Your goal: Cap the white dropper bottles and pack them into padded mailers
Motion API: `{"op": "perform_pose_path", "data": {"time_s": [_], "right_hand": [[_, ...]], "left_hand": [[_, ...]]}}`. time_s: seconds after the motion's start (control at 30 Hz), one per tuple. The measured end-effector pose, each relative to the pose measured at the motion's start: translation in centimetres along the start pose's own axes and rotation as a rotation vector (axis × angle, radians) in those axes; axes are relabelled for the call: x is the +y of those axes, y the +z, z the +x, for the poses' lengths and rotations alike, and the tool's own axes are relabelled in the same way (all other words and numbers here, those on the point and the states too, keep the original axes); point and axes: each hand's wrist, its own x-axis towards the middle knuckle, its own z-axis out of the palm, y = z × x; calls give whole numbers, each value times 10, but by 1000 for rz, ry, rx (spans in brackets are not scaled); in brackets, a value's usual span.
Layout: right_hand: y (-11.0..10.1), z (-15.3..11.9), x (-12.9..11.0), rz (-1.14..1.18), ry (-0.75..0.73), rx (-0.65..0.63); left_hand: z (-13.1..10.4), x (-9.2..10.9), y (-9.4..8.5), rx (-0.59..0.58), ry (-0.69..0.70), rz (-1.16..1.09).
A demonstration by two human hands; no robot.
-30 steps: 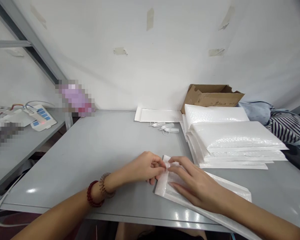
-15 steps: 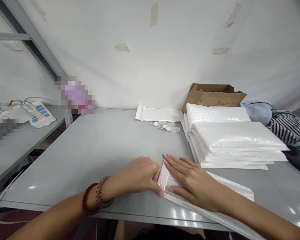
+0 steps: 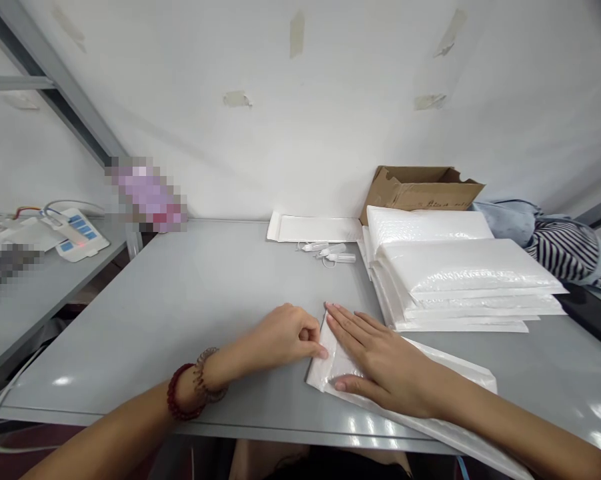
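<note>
In front of me a white bubble mailer (image 3: 457, 365) lies at the table's front edge, its folded end pointing left. Fingers curled in, my left hand (image 3: 289, 339) has its thumb on that folded end and grips its edge; the curled fingertips are partly hidden. My right hand (image 3: 380, 363) rests flat over the mailer, fingers stretched out and holding nothing, covering much of its middle. Farther back on the table sit several small clear plastic tubes (image 3: 340, 257) with thin loops.
A stack of padded white mailers (image 3: 470, 267) stands at the right, beside an open cardboard box (image 3: 425, 193). Another flat white mailer (image 3: 320, 229) lies along the wall. Striped fabric (image 3: 563, 250) is at the far right. A white device with blue labels (image 3: 80, 233) sits on the left table.
My left thumb has moved up along the folded end, and more of its lower corner shows. My right hand stays flat on the mailer. The whole view has shifted slightly.
</note>
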Motion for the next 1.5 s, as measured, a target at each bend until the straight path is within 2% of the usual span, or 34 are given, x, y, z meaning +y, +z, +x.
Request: {"op": "perform_pose_path", "data": {"time_s": [0.13, 0.23, 0.37, 0.43, 0.5, 0.57, 0.67, 0.8, 0.9, 1.0, 1.2, 1.4, 1.5], "right_hand": [[0, 3, -2, -8, 21, -7], [-1, 4, -3, -21, 42, -24], [0, 5, -3, -42, 25, -15], [0, 4, -3, -48, 14, -5], [0, 3, -3, -43, 8, -7], [0, 2, -2, -24, -1, -14], [-2, 0, -1, 12, -4, -9], [-3, -2, 0, 38, 7, -14], [-4, -2, 1, 64, 3, -31], [-6, -1, 3, 104, 17, -69], [-16, 0, 10, 193, 27, -122], [-23, -6, 13, 305, 56, -124], [-19, -7, 10, 348, 84, -83]], "left_hand": [[0, -1, 13, 58, 3, 129], [-4, 8, 17, 74, -23, 286], [-8, 27, 19, -11, -149, 479], [-10, 32, 20, -18, -152, 537], [-12, 30, 20, 24, -54, 543], [-14, 25, 17, 58, 118, 474], [-19, 16, 8, 17, 313, 333], [-27, 11, -6, -113, 366, 302], [-28, 11, -7, -134, 350, 351], [-23, 9, -2, -81, 393, 421], [-10, 0, 4, 54, 627, 538], [-1, -6, 15, 297, 767, 473], [1, -8, 21, 343, 825, 493]]}}
